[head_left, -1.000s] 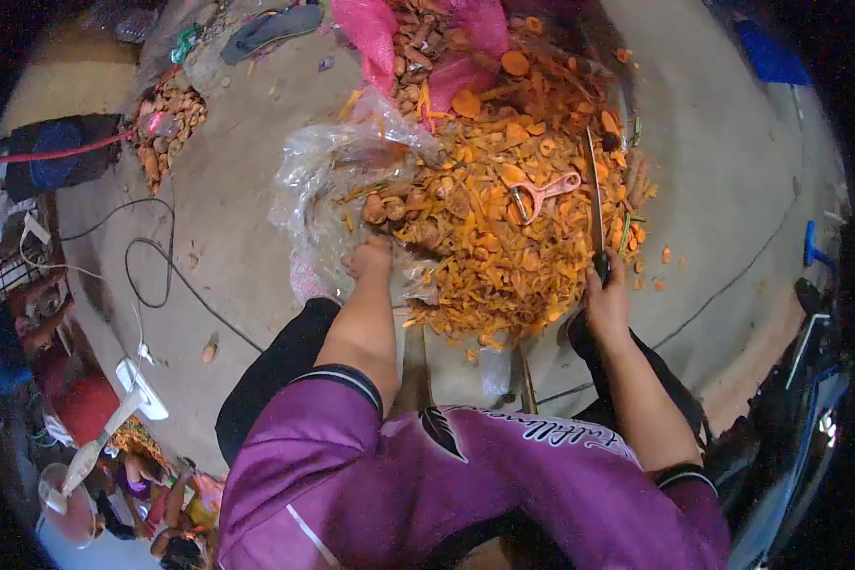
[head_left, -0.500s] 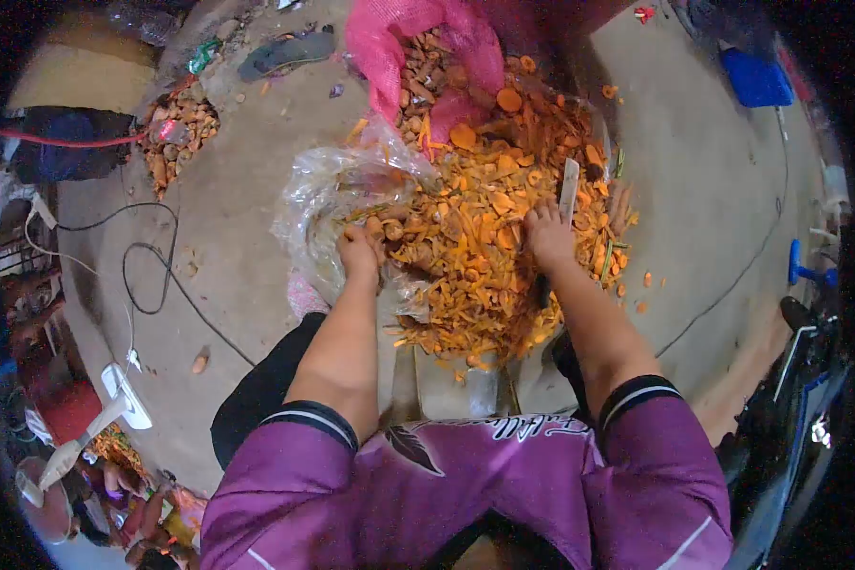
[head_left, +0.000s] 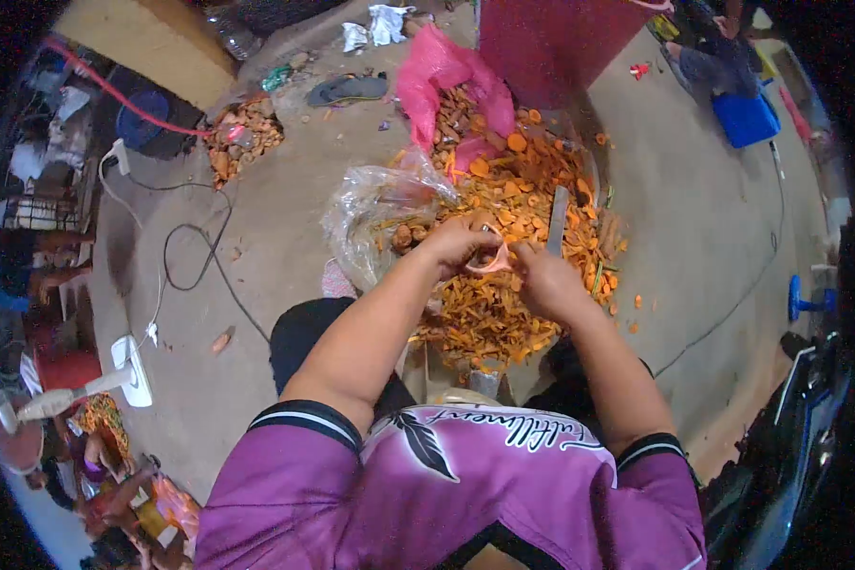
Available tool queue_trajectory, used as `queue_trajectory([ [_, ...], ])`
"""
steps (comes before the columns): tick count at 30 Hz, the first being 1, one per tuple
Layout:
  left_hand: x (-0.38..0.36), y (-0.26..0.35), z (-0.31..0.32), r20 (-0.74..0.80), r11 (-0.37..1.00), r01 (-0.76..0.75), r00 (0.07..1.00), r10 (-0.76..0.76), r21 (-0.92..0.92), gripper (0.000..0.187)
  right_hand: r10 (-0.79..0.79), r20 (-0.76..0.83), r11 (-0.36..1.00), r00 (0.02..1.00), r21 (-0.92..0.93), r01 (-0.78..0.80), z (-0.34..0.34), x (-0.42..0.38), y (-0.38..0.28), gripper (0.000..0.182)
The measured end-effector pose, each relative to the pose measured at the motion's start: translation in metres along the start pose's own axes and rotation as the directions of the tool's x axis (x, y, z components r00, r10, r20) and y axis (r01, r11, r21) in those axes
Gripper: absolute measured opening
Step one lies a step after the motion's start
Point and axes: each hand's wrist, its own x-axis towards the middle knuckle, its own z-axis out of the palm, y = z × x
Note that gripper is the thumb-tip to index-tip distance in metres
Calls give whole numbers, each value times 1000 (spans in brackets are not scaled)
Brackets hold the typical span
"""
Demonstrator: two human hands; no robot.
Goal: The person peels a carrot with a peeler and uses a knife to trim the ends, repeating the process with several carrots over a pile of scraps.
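My left hand [head_left: 458, 245] is closed, pinching a small pale pinkish-orange thing [head_left: 489, 260] that I cannot make out clearly. Close beside it, my right hand [head_left: 547, 283] is closed round a knife, its flat blade [head_left: 558, 220] pointing up and away from me, and its fingertips meet the pinkish thing. Beneath both hands spreads a heap of orange slices and peelings [head_left: 494, 323]. Left of the heap lies crumpled clear plastic [head_left: 351, 228], with a few brown roots [head_left: 407, 236] at its edge.
A pink mesh sack [head_left: 427, 81] with roots stands beyond the heap, beside a large red container [head_left: 560, 47]. Another root pile [head_left: 242, 138] and a sandal [head_left: 348, 90] lie at upper left. A black cable [head_left: 220, 237] loops across the floor. People are at the edges.
Both hands have come together over the heap; my left hand has left the brown roots by the plastic and now holds the pinkish thing. The view has shifted, showing more floor beyond.
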Motion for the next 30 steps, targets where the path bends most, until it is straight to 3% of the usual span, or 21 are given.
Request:
queue_trajectory([
  [1, -6, 5, -2, 61, 1000, 24, 998, -23, -18, 16, 23, -47, 998, 999, -59, -25, -15, -11, -8, 30],
  [4, -38, 25, 12, -72, 955, 122, 987, -147, -271, 9, -66, -304, 967, 950, 215, 136, -42, -31, -10, 32],
  [5, -50, 36, 21, -90, 954, 134, 982, -164, -269, 11, 40, -411, 829, 911, 523, 200, -33, -31, -11, 27],
  [7, -49, 32, 17, 79, 906, 117, 993, -93, -406, 13, 79, -450, 624, 890, 718, 308, -30, -28, -13, 29],
  [8, -46, 30, 18, 167, 874, 124, 985, -50, -471, 14, 110, -466, 503, 878, 788, 355, -30, -26, -11, 30],
  [9, -46, 33, 25, 116, 836, 168, 985, -126, -523, 16, 160, -434, 442, 886, 835, 329, -33, -24, -12, 31],
  [12, -37, 38, 26, 151, 835, 223, 974, -169, -504, 19, 204, -306, 108, 930, 951, 289, -29, -8, 0, 34],
  [13, -31, 38, 28, 63, 872, 183, 983, -173, -454, 24, 203, -191, -135, 960, 966, 221, -32, -6, 0, 36],
  [16, -21, 41, 32, 91, 875, 169, 986, -143, -454, 28, 73, -135, -161, 988, 976, 145, -28, 5, 1, 31],
  [17, -19, 42, 33, 90, 873, 169, 985, -144, -457, 30, 93, -203, -17, 975, 979, 205, -29, 10, 4, 23],
  [20, -15, 47, 30, 118, 836, 227, 974, -194, -500, 35, 250, -278, 46, 927, 960, 275, -23, 23, 34, 21],
  [21, -9, 43, 25, 150, 853, 171, 983, -110, -493, 38, 460, -235, 72, 856, 971, 228, -22, 26, 39, 14],
  [25, 2, 34, 16, 53, 851, 148, 989, -141, -503, 33, 460, 22, -367, 888, 915, 168, -11, 40, 57, 20],
  [27, 3, 29, 12, 12, 842, 125, 990, -140, -524, 30, 362, 74, -345, 929, 937, 60, -14, 36, 43, 14],
  [30, 16, 13, 3, 149, 836, 121, 988, -47, -536, 37, 195, 112, -354, 974, 935, -37, -8, 35, 23, 10],
])
